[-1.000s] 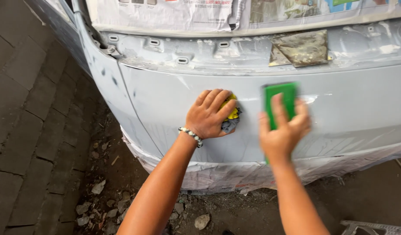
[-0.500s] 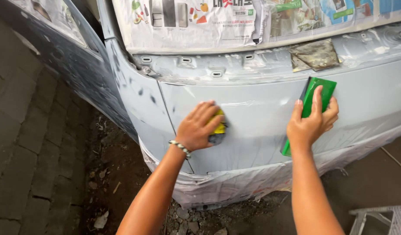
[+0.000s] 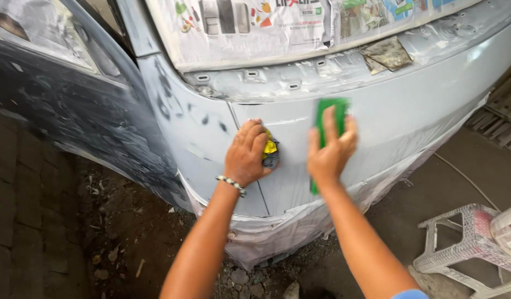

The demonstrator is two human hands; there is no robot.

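Now both hands sit closer together on the bumper (image 3: 410,105), left hand (image 3: 245,156) clutching a yellow sponge (image 3: 270,148), right hand (image 3: 328,152) fingers flat on the green block (image 3: 328,113).

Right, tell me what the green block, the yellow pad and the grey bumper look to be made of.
Green block, under the right hand: looks like rigid plastic or rubber, flat with a straight edge.
Yellow pad, under the left hand: probably sponge with a dark grey scouring layer; mostly hidden.
Grey bumper: likely primed plastic or metal, matte, with a slight wet sheen.
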